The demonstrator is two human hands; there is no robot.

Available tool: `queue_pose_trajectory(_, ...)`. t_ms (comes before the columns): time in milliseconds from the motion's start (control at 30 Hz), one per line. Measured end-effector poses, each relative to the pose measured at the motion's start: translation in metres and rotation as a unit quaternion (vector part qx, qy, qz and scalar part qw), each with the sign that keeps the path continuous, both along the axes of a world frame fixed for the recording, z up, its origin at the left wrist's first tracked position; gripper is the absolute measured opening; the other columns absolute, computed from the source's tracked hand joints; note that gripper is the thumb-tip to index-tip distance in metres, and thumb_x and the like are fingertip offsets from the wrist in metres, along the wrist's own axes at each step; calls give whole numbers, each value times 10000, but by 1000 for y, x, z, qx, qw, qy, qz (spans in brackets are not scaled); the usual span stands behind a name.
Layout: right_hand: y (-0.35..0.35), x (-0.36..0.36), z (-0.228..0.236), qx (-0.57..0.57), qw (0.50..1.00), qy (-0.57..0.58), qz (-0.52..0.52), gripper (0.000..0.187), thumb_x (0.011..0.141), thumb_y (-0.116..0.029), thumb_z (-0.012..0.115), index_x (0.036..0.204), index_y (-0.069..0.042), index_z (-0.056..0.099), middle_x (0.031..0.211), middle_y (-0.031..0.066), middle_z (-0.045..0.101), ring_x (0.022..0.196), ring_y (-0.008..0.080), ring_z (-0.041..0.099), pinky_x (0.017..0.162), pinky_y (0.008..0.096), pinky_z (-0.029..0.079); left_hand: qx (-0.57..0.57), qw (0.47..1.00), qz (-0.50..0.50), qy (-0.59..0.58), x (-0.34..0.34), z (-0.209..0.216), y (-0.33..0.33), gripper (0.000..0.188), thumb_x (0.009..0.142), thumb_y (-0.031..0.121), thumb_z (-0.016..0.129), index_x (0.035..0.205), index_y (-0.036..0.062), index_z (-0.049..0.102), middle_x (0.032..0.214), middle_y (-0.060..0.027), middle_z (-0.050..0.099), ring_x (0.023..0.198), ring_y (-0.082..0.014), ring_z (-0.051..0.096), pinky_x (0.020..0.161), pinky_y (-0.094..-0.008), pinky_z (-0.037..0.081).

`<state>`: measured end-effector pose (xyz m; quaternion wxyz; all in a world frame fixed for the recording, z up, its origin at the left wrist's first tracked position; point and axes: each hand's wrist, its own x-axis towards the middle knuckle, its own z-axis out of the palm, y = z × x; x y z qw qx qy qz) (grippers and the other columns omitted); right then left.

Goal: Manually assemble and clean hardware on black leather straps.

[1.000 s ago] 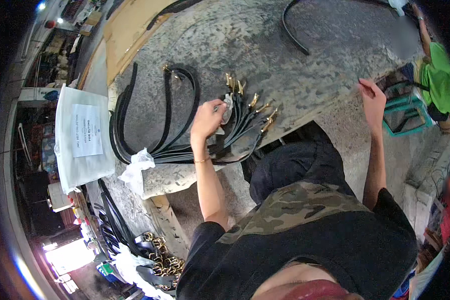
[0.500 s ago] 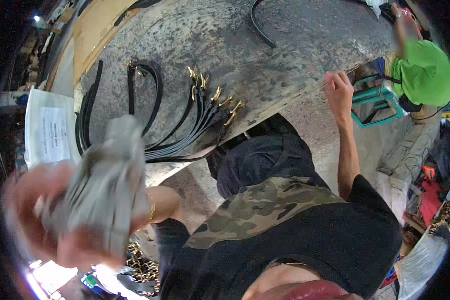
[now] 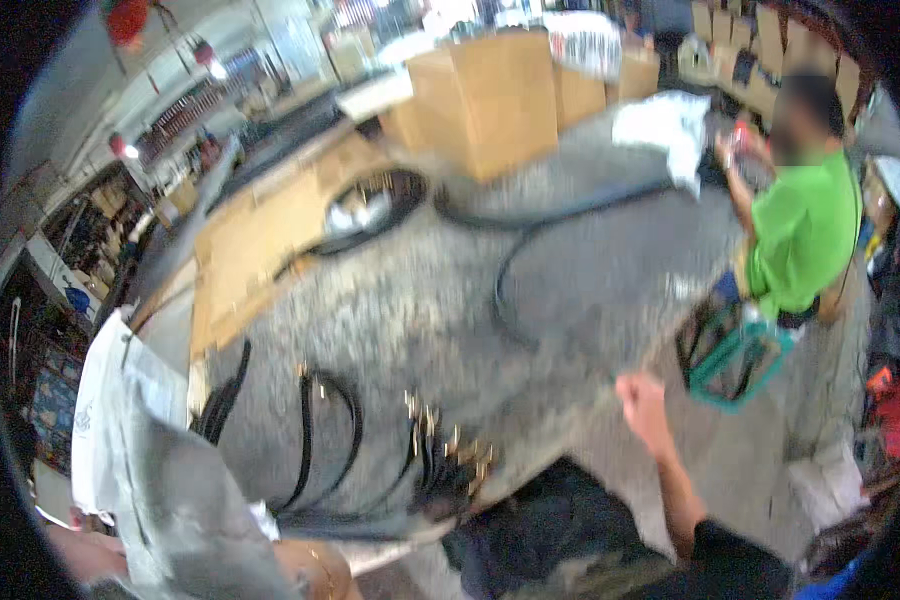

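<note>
At the lower left, a crumpled grey cloth (image 3: pixel 195 510) hangs close to me, blurred. My left hand (image 3: pixel 85 555) grips it, with most of its fingers hidden behind the folds and a gold bracelet on the wrist. My right hand (image 3: pixel 642 405) is closed at the near edge of the worktable (image 3: pixel 590 330). Whatever it may hold is too small to make out. Between the hands, several black straps with gold-coloured metal ends (image 3: pixel 450 450) lie bunched on the table. A looped black strap (image 3: pixel 355 410) lies left of them.
Another person in a green top (image 3: pixel 805 225) works at the far right, beside a teal stool (image 3: pixel 735 370). A cardboard box (image 3: pixel 490 105) and flat cardboard (image 3: pixel 255 245) lie farther back. A black round tray (image 3: pixel 375 210) and a long black strip (image 3: pixel 570 215) are on the table.
My view has tilted up, bringing the far table, boxes and room into sight. The grey cloth and my left hand now sit lower in view. My right hand stays closed by the table edge.
</note>
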<state>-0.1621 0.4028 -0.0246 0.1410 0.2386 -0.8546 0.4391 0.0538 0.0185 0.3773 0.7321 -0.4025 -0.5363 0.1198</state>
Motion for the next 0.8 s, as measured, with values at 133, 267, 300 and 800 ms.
queue_pose_trajectory(133,10,28,1,41,999,8,-22,107,861,-100,634,831,-5,674,766,164,644,739,273,636,682,381,483,-50,989,-3,139,10,44,-4,557,918,560,400,1133,79,579,814,-113,623,698,-270,572,643,-394,469)
queue_pose_trajectory(267,-8,13,20,12,998,-60,22,157,946,-132,584,904,3,652,852,148,617,783,311,597,724,395,488,-59,985,43,159,36,43,-12,558,917,568,396,1140,90,576,814,-105,622,706,-268,574,651,-396,471)
queue_pose_trajectory(300,-16,-12,-1,-56,998,-23,-21,142,896,-130,619,838,-11,670,793,153,634,758,314,617,702,406,492,-45,988,50,139,37,32,-10,558,917,570,395,1142,93,575,814,-103,622,708,-267,574,653,-396,472)
queue_pose_trajectory(800,-2,8,-16,-82,990,-110,-44,101,873,-8,669,960,41,675,817,123,662,724,186,597,677,309,493,105,980,106,-133,180,-27,88,561,913,599,379,1171,135,560,816,-74,618,737,-260,583,684,-400,480)
